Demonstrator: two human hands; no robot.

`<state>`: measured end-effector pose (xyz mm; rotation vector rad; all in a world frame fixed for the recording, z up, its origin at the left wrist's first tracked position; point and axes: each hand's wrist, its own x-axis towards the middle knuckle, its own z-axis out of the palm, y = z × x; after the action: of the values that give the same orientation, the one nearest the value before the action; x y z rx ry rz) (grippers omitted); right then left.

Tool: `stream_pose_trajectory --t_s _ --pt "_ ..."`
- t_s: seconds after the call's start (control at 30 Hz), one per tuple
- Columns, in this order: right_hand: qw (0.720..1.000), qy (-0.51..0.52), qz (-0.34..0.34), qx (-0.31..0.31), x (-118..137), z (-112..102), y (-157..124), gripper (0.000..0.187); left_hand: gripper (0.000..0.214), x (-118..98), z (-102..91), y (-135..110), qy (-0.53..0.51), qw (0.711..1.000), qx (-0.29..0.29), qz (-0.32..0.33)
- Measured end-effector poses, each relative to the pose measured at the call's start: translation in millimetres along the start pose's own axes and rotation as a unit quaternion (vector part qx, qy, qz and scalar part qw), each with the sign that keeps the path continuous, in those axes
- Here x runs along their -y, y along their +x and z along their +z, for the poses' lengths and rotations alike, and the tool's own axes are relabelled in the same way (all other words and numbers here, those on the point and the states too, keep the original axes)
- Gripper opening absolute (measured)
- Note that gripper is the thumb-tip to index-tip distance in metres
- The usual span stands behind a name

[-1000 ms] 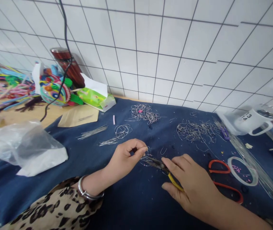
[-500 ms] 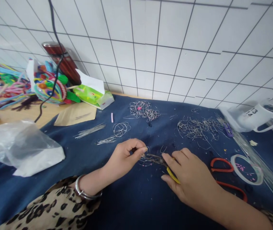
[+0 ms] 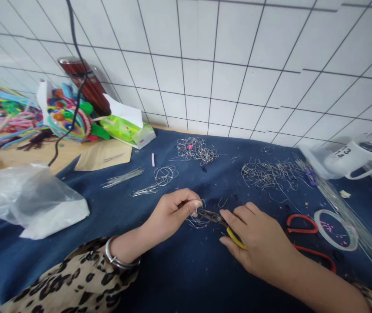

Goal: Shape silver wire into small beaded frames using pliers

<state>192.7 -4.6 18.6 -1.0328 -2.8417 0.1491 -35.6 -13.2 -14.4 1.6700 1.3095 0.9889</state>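
Between thumb and forefinger, my left hand point(image 3: 181, 211) pinches a thin wire piece point(image 3: 197, 224) bent into loops, with small pink beads on it. My right hand point(image 3: 251, 234) is closed around pliers point(image 3: 217, 217) with yellow handles. The pliers' jaws point left and meet the wire close to my left fingertips; whether they grip it I cannot tell. A small U-shaped wire bit point(image 3: 223, 202) lies on the dark blue cloth point(image 3: 173, 278) just above the pliers.
Wire tangles point(image 3: 195, 150) and wire scraps point(image 3: 270, 174) lie farther back. To the right are red-handled scissors point(image 3: 303, 224), a round dish point(image 3: 336, 230) with pink beads, long wires point(image 3: 352, 221) and a white mug point(image 3: 352, 158). Straight wires point(image 3: 124, 177) and a plastic bag point(image 3: 36, 200) lie left.
The wire piece has turned slightly at my left fingertips, and the pliers' jaws look a little wider apart. Both hands stay in nearly the same place.
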Motion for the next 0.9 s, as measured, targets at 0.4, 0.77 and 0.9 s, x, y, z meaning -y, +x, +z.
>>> stream_pose_trajectory --t_s 0.4,0.77,0.9 --pt "1.0 -0.004 0.002 0.02 -2.8 0.5 -0.1 0.037 0.02 -2.1 -0.6 1.8 0.015 0.999 0.017 0.038" --pt "0.999 0.042 0.001 0.028 -5.9 1.3 -2.5 0.033 0.023 -5.0 -2.6 2.8 0.027 0.997 0.033 0.066" --pt "0.997 0.075 0.003 0.036 -7.7 1.7 -1.7 0.032 0.024 -6.4 -3.7 3.9 0.028 0.996 0.039 0.079"
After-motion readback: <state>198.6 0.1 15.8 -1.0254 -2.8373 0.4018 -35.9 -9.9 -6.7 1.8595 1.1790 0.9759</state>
